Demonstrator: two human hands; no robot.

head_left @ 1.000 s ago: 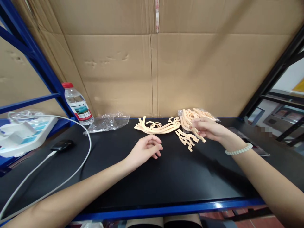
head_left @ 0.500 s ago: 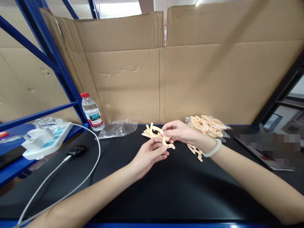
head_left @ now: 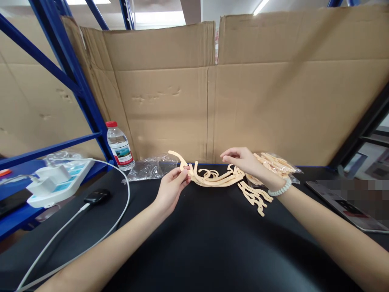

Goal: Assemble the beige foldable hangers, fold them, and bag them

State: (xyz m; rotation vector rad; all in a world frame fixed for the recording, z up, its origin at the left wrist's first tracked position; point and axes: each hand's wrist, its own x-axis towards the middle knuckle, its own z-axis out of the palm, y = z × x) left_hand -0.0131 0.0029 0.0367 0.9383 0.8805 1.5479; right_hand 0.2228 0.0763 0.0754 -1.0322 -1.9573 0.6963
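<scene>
My left hand point(head_left: 172, 187) is closed, thumb against fingers, on a pale wood-coloured folding hanger point(head_left: 176, 155). One curved arm of it sticks up to the left; the rest is partly hidden by my fingers. To the right of that hand, several similar hangers point(head_left: 217, 182) lie in a loose pile, their curved arms and rings overlapping. My right hand point(head_left: 243, 160) hovers over the right end of the pile, fingers stretched leftward and slightly apart, with nothing visible in it. Nearer me, below the right wrist, more hangers point(head_left: 254, 198) lie fanned out on the black table point(head_left: 206, 243).
Behind my right wrist lies a clear bag of hangers point(head_left: 278, 162). A crumpled plastic bag point(head_left: 150, 167) and a water bottle point(head_left: 120, 148) stand left of the pile. Further left are a power strip point(head_left: 65, 182), a white cable point(head_left: 127, 194) and a black device point(head_left: 97, 195). Cardboard point(head_left: 164, 109) walls the back.
My hands have parted: the left moved left, now with a hanger's curved arm showing upward; the right lifted away to the right. The pile and the fanned hangers show more fully.
</scene>
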